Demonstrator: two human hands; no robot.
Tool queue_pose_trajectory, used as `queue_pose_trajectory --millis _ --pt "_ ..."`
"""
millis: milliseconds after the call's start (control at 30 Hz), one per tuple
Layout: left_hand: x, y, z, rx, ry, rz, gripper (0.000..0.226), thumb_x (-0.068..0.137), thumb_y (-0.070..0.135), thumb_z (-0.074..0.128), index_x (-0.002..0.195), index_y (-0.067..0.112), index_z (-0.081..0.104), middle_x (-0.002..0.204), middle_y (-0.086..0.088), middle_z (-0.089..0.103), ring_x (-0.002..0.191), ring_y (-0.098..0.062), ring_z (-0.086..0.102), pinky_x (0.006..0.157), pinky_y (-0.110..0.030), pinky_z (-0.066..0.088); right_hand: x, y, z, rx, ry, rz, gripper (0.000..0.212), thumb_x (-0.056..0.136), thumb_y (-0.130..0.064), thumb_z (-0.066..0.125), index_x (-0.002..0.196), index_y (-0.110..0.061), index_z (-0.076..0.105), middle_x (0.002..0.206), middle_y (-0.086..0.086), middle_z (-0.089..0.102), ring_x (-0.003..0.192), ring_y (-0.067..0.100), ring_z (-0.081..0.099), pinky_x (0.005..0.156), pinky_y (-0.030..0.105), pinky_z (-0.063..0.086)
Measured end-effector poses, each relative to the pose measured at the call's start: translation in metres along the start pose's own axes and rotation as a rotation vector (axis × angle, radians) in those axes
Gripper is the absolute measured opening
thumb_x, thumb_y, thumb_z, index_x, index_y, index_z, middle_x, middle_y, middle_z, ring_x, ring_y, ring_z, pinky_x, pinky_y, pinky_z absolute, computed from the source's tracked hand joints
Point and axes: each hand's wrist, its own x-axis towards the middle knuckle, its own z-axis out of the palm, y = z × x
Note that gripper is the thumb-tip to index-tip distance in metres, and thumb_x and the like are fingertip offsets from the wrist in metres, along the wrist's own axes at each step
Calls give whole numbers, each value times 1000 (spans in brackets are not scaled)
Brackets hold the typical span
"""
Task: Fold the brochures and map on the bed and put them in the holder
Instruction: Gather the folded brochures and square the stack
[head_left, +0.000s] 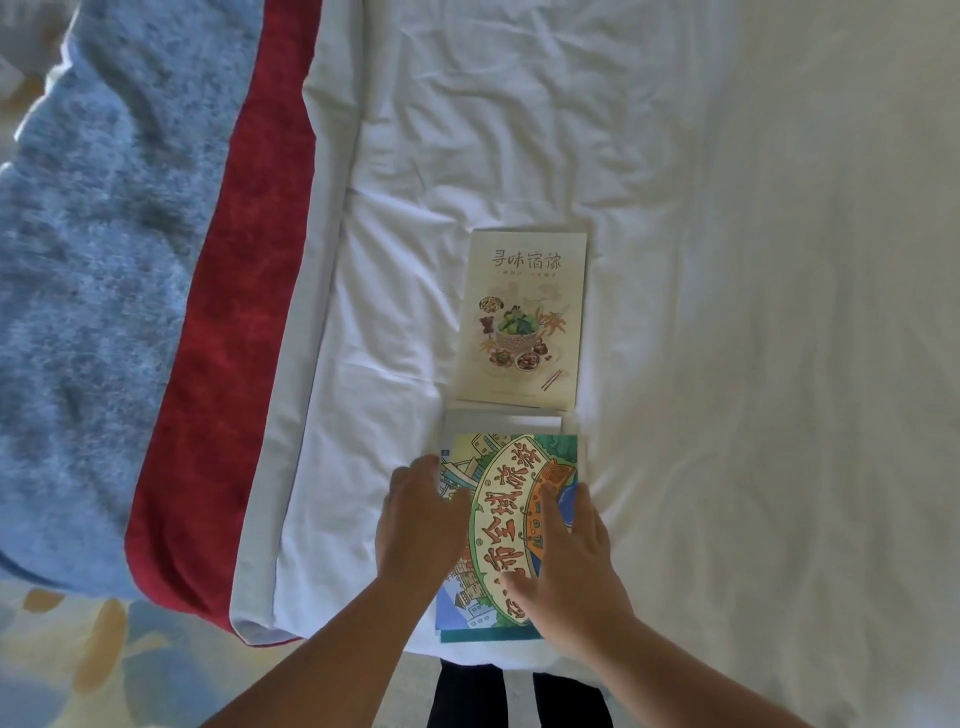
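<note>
Low centre of frame: left hand (421, 525) and right hand (566, 571) flat, fingers spread, gripping nothing, pressing colourful map (498, 519); folding apparently underway; next, likely creasing, then cream brochure (522, 317) above.

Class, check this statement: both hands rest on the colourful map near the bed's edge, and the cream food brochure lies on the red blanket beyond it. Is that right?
Not quite. The head view shows the cream food brochure on the white sheet, not the red blanket. Both the left hand and right hand do rest on the colourful map.
</note>
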Motion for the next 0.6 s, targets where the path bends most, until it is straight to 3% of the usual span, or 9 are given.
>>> queue_pose_trajectory --millis 100,200,300,400,500,600 --pt "21 16 -14 3 119 136 50 92 31 57 138 18 46 133 -6 53 121 -23 48 100 -39 42 -2 5 2 -32 7 -21 100 89 -52 60 153 -30 -13 159 -2 -24 150 26 -9 114 38 32" --pt "53 45 -20 127 145 262 47 96 30 49 141 15 43 136 -6 55 123 -26 45 101 -39 37 0 7 5 -98 12 -39 99 89 -57 56 153 -29 -14 159 -3 -25 150 28 -9 117 39 28" --pt "83 72 -18 323 161 299 41 97 34 48 132 13 45 123 -10 60 115 -31 50 92 -41 39 3 10 7 -133 -21 -40 99 89 -59 53 153 -29 -17 159 -4 -28 150 27 -13 119 39 22" --pt "102 91 -12 368 185 223 37 94 40 55 116 11 49 107 -10 61 102 -29 54 81 -37 39 5 15 6 -126 -45 -46 99 89 -60 53 152 -32 -19 158 -8 -30 150 24 -15 118 37 26" --pt "117 100 -11 218 153 91 40 91 43 62 111 10 54 105 -9 61 98 -29 57 81 -39 47 6 14 3 -105 -53 -49 98 89 -60 53 151 -35 -19 158 -10 -30 150 23 -15 116 37 30" --pt "124 102 -18 -13 133 67 25 90 35 65 103 16 57 97 -2 65 79 -20 59 62 -30 45 7 12 2 -84 -68 -32 98 89 -58 53 152 -35 -18 157 -11 -30 149 23 -17 115 38 32"
